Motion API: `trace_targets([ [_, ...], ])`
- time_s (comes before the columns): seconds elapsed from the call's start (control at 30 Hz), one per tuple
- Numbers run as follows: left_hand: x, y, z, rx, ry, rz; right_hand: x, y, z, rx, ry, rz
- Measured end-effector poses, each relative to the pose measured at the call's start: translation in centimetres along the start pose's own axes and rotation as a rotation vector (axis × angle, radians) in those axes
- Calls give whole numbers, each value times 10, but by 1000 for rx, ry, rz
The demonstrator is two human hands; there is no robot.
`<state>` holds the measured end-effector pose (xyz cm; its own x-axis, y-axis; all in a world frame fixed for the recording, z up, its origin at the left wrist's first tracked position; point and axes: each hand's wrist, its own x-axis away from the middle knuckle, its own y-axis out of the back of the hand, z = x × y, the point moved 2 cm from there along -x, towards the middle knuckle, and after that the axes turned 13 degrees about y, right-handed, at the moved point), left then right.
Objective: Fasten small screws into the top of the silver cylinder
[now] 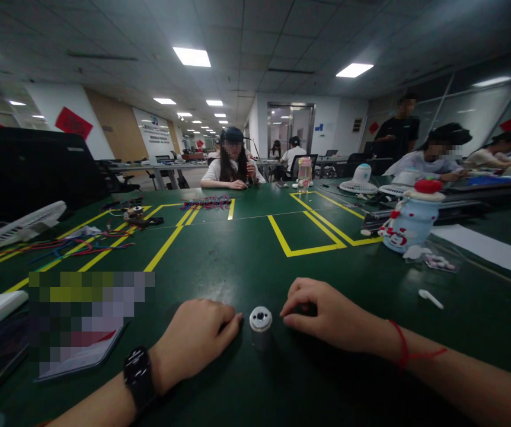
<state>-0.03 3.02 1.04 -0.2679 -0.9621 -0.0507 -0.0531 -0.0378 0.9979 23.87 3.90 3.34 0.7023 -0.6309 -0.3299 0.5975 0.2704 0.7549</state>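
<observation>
A small metal cylinder (261,319), which looks like a small motor, stands upright on the green table between my hands. Its silver top has a few dark holes, and its lower body is in shadow. To its left, my left hand (195,341) rests on the table, loosely closed, with the thumb tip near the cylinder but apart from it. No object shows in that hand. My right hand (320,311) lies to the right of the cylinder, holding nothing. Its fingers are bent, with a gap between thumb and index finger. Neither hand touches the cylinder.
A blue bottle (411,219) with a red top, a white earbud (430,298) and white paper (489,248) are at right. Loose wires (84,243) and a white fan (19,226) lie left. Yellow tape (315,250) marks the table. A person (231,169) sits opposite.
</observation>
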Motion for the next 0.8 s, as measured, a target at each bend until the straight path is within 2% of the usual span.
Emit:
trace_targets([
  [0.1,1,-1,1,3,1,4,2,0,-7,38,22,92],
  [0.3,0,-3,1,-9,-1,5,2,4,-8,50,37,139],
  [0.37,0,-2,1,-6,-3,4,0,3,-5,44,41,92],
  [0.5,0,-2,0,-9,11,2,-7,2,7,41,76,-87],
  [0.57,0,-2,0,-12,14,1,-9,3,14,56,107,-93],
  [0.67,0,-3,1,-15,5,-10,-7,9,15,108,87,-9],
  [0.8,0,-3,2,-11,-3,-16,2,16,1,134,-19,183],
])
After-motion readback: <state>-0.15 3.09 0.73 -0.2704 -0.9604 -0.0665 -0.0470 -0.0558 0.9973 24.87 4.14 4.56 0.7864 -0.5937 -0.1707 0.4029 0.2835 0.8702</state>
